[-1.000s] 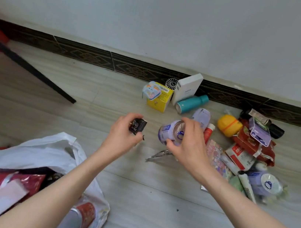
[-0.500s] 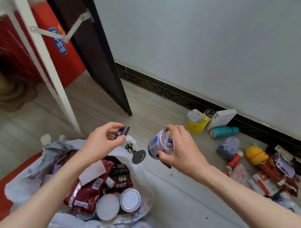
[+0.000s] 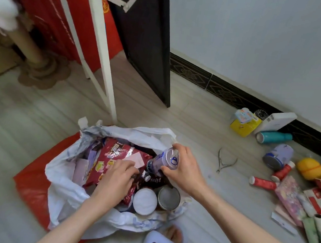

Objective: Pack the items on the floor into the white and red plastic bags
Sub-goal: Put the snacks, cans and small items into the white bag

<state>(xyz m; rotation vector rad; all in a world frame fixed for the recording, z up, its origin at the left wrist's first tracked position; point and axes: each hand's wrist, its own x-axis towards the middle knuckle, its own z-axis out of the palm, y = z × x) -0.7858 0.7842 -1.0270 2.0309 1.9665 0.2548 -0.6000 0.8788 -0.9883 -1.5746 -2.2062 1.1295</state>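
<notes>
Now your right hand (image 3: 185, 169) grips a purple-white can (image 3: 165, 160), tilted over the white bag (image 3: 62, 169); left hand (image 3: 115, 179) is inside, grip unclear. Red bag (image 3: 31, 183) underneath, nippers (image 3: 224, 160) on floor nearby.

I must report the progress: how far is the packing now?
Done: the white bag already holds snack packets and two cans. In hand: the right hand lowers a purple can into it; the left hand reaches among the packets. Left: the pile by the wall, like the teal bottle.
</notes>
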